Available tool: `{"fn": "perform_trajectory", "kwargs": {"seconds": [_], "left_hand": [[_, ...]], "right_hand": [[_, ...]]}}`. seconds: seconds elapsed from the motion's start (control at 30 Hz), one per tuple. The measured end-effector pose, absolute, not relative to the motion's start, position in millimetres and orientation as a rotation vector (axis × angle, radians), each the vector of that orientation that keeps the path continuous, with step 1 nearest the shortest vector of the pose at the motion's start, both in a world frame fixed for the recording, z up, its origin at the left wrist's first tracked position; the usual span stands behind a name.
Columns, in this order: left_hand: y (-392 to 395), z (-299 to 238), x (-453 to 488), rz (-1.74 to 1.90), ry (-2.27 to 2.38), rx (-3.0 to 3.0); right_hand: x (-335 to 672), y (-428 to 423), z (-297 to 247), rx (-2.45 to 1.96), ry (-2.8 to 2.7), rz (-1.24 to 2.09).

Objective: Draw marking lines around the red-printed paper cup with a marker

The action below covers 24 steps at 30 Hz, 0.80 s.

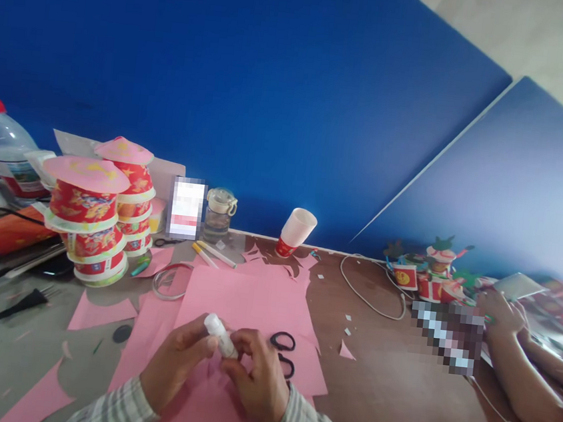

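A white glue stick (221, 336) is held at a tilt between both of my hands, above the pink paper. My left hand (180, 356) has its thumb and fingers closed on the upper, capped-looking end. The lower end is pinched by the fingers of my right hand (258, 375). Beneath my hands lie large sheets of pink paper (247, 298), overlapping one another. Just right of my right hand, black scissors handles (284, 334) rest on the paper; the hand and paper hide the rest of the scissors.
Stacked red paper cups with pink cone tops (85, 204) stand left, near a plastic bottle (13, 149). A glass jar (218, 218), markers (216, 256) and a tilted paper cup (297, 231) sit by the blue partition (274, 89). Another person's arms (521, 370) are at right.
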<state>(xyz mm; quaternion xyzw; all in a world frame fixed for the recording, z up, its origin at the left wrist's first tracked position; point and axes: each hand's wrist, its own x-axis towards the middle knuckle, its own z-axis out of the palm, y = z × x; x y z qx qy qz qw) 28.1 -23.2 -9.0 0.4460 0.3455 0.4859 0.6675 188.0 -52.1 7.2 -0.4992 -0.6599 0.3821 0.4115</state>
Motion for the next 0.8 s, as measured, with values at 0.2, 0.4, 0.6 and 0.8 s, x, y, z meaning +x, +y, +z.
{"fn": "perform_trajectory", "kwargs": {"seconds": [0.2, 0.4, 0.6, 0.8], "left_hand": [[-24.2, -2.2, 31.0, 1.096, 0.831, 1.047], [-26.3, 0.9, 31.8, 1.106, 0.843, 1.067], [-24.0, -2.0, 25.8, 1.125, 0.857, 1.098], [-26.4, 7.1, 29.5, 1.084, 0.809, 1.166]], "right_hand": [[186.3, -57.4, 3.1, -1.370, -1.735, 0.720], [184.4, -57.0, 6.1, -1.392, -1.688, 0.684], [196.7, -43.4, 36.2, -1.062, -1.632, 1.513], [198.8, -40.5, 36.8, -1.339, -1.573, 1.735]]}}
